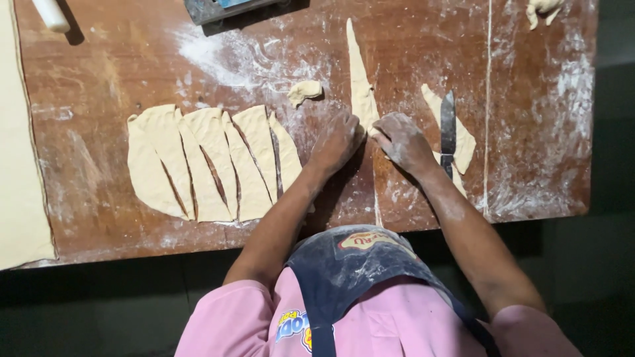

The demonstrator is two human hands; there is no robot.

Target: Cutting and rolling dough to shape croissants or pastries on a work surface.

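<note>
A floured wooden counter (pixel 99 79) over a dark floor carries a sheet of dough (pixel 20 165) at its left edge and a row of cut triangles (pixel 211 162). Both hands, left (pixel 337 142) and right (pixel 405 142), press flat, fingers unclenched, on the wide end of a long dough triangle (pixel 360 86). A knife (pixel 448 129) lies just right.

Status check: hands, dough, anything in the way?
Left hand and right hand both pressing wide end of long dough triangle. Knife lies on dough just right of right hand. Cut triangles fanned left, apart.
</note>
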